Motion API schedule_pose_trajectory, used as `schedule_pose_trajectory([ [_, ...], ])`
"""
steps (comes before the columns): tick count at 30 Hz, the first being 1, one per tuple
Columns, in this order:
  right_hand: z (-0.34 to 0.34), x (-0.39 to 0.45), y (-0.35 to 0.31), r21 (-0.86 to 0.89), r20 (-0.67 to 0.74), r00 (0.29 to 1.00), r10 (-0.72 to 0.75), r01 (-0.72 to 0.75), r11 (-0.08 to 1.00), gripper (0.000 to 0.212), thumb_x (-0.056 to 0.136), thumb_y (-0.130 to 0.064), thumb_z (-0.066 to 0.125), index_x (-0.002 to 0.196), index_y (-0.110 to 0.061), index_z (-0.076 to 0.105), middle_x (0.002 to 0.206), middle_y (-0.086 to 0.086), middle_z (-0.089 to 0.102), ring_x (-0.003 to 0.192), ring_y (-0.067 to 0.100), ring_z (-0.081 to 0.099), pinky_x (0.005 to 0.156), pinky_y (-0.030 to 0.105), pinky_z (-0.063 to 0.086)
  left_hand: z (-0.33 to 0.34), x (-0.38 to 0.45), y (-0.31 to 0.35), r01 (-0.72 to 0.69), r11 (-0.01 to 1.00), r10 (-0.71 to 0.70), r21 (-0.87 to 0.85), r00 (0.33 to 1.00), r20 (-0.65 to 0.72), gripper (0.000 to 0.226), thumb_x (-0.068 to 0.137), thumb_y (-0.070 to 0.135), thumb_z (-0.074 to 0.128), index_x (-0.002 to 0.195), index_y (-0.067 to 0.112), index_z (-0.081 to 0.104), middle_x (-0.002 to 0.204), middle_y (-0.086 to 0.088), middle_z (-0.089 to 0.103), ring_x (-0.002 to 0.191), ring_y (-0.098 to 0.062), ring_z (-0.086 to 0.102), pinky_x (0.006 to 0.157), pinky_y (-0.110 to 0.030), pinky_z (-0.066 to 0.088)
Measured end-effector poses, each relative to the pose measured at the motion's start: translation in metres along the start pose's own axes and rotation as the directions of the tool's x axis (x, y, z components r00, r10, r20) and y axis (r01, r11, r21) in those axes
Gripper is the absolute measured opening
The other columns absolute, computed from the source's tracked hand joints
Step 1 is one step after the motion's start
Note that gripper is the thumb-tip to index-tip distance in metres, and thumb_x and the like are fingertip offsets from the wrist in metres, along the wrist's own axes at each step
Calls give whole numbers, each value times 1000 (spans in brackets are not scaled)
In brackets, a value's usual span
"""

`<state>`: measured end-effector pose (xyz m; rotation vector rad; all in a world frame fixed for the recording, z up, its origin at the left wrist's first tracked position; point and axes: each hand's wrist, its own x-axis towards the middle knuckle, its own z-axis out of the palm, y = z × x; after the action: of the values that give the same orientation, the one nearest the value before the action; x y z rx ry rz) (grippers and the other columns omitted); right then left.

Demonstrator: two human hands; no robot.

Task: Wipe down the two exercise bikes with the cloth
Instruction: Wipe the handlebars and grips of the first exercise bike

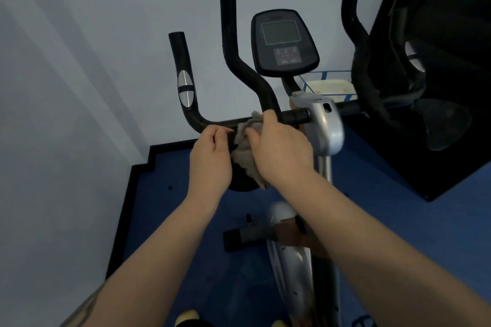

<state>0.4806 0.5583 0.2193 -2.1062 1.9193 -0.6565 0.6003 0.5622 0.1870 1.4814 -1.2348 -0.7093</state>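
Both forearms reach forward over the blue floor (170, 220). Right hand (279, 146) grips the grey cloth (245, 151) against the exercise bike's black handlebar (220, 122), below the console (284, 42). Left hand (210, 148) pinches the bar just beside the cloth.

A pale wall (79, 61) is seen from nine to twelve o'clock. Blue flooring (164, 220), edged by a black skirting strip (125, 207), is spread below. A large black panel (438, 74) is stood at two o'clock, with a cream tray (329, 86) beside it.
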Motion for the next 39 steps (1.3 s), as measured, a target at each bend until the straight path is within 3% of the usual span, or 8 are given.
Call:
schedule_pose_trajectory([
  [8, -5, 23, -4, -79, 130, 992, 0, 10, 997, 31, 102, -36, 36, 116, -11, 47, 114, 13, 60, 104, 30, 56, 68, 34, 32, -3, 1, 1, -24, 998, 22, 52, 999, 39, 29, 104, 24, 35, 95, 21, 62, 82, 11, 62, 71, 11, 55, 56, -5, 39],
  [12, 1, 6, 0, -109, 4, 996, -86, 86, 990, 28, 102, -40, 35, 105, -15, 47, 98, 6, 62, 88, 26, 59, 59, 33, 30, -6, 1, 0, -12, 999, 9, 43, 998, 68, 29, 105, 27, 35, 94, 26, 61, 84, 11, 63, 71, 10, 56, 56, -5, 40],
  [17, -10, 28, 0, -144, 222, 972, -79, 113, 983, 36, 101, -44, 35, 102, -14, 54, 100, 9, 63, 89, 29, 58, 66, 35, 39, -6, 4, -1, 5, 999, -8, 35, 996, 86, 29, 104, 27, 34, 92, 23, 60, 83, 9, 63, 70, 9, 56, 56, -7, 42],
  [21, 2, 4, -1, -103, -23, 996, -87, 85, 991, 34, 102, -45, 33, 105, -15, 49, 99, 6, 65, 86, 25, 59, 62, 33, 33, -5, 3, -2, -7, 1000, 5, 19, 996, 85, 30, 104, 26, 35, 91, 22, 61, 81, 8, 64, 68, 7, 56, 56, -8, 42],
  [28, 20, -15, 10, 163, -176, 983, 45, -17, 987, 33, 98, -49, 31, 98, -18, 45, 80, -3, 58, 77, 21, 61, 61, 37, 46, -5, 3, -1, 67, 995, -59, -75, 993, 103, 31, 104, 27, 35, 94, 23, 64, 87, 8, 67, 79, 1, 62, 62, -11, 44],
  [31, 46, -43, -3, 674, -254, 913, 320, -70, 735, 31, 92, -55, 39, 103, -28, 49, 90, -7, 65, 85, 11, 64, 73, 37, 54, -4, 0, 1, 159, 969, -137, -189, 983, 121, 31, 103, 25, 38, 95, 19, 66, 83, 11, 69, 76, 3, 63, 59, -9, 45],
  [34, 64, -68, -13, 846, -184, 888, 421, -75, 528, 27, 89, -59, 42, 104, -37, 48, 95, -16, 65, 88, -1, 64, 71, 18, 52, -5, 1, 3, 196, 958, -166, -209, 974, 154, 31, 104, 26, 38, 96, 20, 67, 86, 11, 69, 79, 3, 63, 61, -11, 46],
  [39, 47, -38, 0, 700, -329, 867, 373, -41, 713, 19, 95, -53, 42, 101, -34, 45, 93, -9, 63, 88, 9, 63, 76, 41, 54, -8, 2, 4, 176, 969, -143, -173, 972, 185, 30, 105, 27, 35, 96, 24, 64, 89, 11, 68, 79, 4, 63, 64, -13, 47],
])
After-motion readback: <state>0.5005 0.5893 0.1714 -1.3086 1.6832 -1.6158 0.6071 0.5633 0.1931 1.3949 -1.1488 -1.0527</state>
